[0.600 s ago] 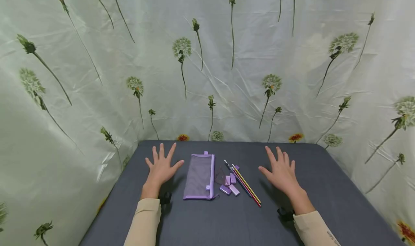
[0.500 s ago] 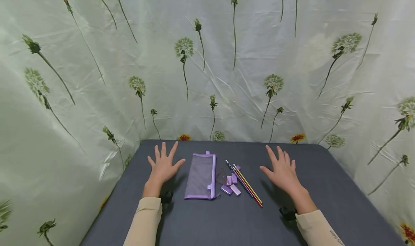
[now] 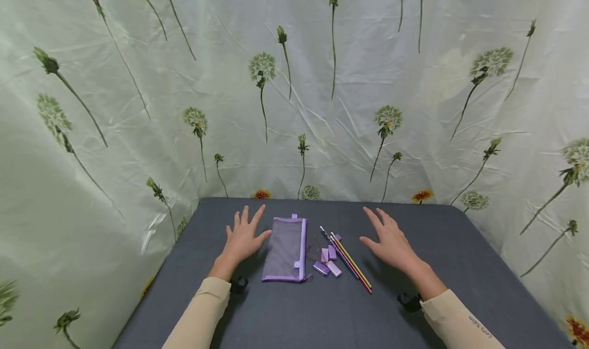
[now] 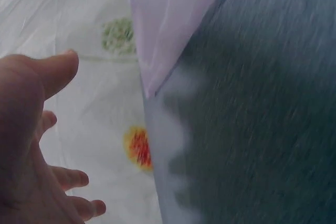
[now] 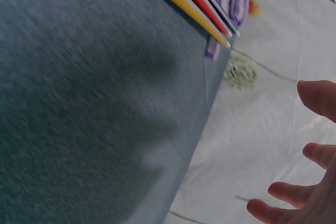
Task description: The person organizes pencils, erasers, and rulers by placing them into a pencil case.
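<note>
I log the left hand [image 3: 242, 242] as hovering above the dark table [image 3: 294, 318], fingers spread, nothing held; its wrist view shows the thumb apart from the pouch. The mesh pouch [image 3: 284, 247] lies flat just to the right of that hand, its long axis running away from the person, its purple zip strip [image 3: 303, 249] on the long side farther from the left hand. Left is clearly the nearer hand to the pouch, so I judge any reach for it turns on that short rightward gap. The right hand [image 3: 391, 246] also hangs open and unladen. To its left I note the pencils [image 3: 352, 263], laid aslant with their near ends toward its side; beyond them, between pencils and pouch, sit small purple blocks [image 3: 321, 269]. Compared with half a second ago, the left hand is farther right, its thumb closer to the pouch edge, and the right hand is slightly farther left; pouch, pencils and blocks read unchanged.
</note>
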A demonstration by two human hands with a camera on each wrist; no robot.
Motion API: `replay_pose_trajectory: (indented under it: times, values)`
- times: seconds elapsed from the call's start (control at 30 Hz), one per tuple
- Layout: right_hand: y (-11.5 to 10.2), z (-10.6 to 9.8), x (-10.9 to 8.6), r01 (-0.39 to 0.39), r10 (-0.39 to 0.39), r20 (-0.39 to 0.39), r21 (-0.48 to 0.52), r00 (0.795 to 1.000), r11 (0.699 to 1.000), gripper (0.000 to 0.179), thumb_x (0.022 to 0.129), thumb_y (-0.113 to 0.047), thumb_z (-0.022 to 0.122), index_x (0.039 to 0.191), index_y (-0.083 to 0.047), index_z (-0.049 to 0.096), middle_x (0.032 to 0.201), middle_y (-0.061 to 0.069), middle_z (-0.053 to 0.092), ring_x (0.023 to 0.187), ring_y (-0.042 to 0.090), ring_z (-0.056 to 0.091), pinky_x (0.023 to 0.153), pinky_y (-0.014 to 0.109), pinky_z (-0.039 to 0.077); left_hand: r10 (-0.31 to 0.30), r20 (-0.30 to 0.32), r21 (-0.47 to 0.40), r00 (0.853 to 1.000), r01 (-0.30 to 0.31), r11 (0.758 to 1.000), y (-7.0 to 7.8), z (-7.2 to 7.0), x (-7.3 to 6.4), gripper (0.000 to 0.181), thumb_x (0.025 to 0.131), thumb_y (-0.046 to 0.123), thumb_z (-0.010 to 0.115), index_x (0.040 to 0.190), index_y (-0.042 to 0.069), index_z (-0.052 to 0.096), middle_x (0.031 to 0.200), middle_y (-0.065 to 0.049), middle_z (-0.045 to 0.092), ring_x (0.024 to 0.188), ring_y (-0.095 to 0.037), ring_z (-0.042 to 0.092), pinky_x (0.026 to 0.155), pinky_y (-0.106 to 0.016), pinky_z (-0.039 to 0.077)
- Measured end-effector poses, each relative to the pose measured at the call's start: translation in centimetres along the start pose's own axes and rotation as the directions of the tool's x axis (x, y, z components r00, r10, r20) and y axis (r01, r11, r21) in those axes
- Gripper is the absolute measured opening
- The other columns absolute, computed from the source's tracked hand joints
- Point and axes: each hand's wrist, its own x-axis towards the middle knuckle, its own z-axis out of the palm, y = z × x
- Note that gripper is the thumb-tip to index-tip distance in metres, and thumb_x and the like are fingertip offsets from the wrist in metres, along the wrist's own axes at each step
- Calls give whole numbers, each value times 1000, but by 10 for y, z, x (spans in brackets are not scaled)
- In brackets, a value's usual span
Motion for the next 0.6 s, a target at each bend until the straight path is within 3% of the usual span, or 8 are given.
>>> replay_pose_trajectory:
  times: [0.2,0.37,0.6]
  values:
    - [-6,9,-3,44,-46,40,50,998,998,83,94,-34,73,161,-25,25,155,25,30,133,52,37,93,74,38,18,30,-140,999,-14,990,14,17,-1,74,99,42,64,161,31,26,161,-28,21,146,-55,14,100,-84,16]
    - [-9,17,-6,65,-70,58,89,996,994,82,93,-31,75,160,-24,29,150,23,39,129,47,45,93,68,42,17,71,-188,997,-4,982,26,29,-5,73,99,42,64,161,32,27,160,-27,23,145,-52,18,99,-84,19]
    - [-11,26,-11,82,-95,112,120,989,989,79,93,-31,75,159,-25,31,145,18,46,126,40,50,93,63,46,20,64,-248,998,-4,969,48,38,-6,69,98,44,63,159,27,34,157,-28,29,143,-51,25,96,-85,22]
